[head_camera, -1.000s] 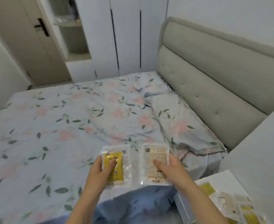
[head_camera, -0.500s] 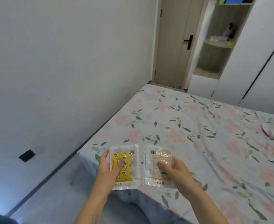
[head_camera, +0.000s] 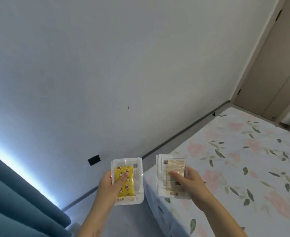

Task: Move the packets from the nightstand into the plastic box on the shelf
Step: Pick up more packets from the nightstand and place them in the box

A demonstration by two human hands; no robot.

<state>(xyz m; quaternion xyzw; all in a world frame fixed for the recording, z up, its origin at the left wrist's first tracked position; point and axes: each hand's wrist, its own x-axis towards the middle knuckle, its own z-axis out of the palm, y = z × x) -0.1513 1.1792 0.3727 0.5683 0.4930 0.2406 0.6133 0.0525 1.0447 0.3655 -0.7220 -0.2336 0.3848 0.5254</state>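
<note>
The left hand pinches a clear packet with a yellow flower-printed insert: its thumb lies across the yellow face and its fingers curl behind the left edge. A thin second layer shows at that packet's upper left edge, but whether it is another packet cannot be told. The right hand pinches a second clear packet, turned to show a pale printed label with a barcode; the thumb presses on the label and the fingers wrap the right edge. Further edges show at its left side, so it may be a small stack. Both packets are upright, side by side and apart, held in the air in front of the person.

The right packet hangs over the near left corner of a bed covered by a floral sheet. The left packet hangs over grey floor beside the bed. A white wall fills the far side, with a black socket plate low on it. A blue curtain hangs at the near left, and a beige door stands at the far right.
</note>
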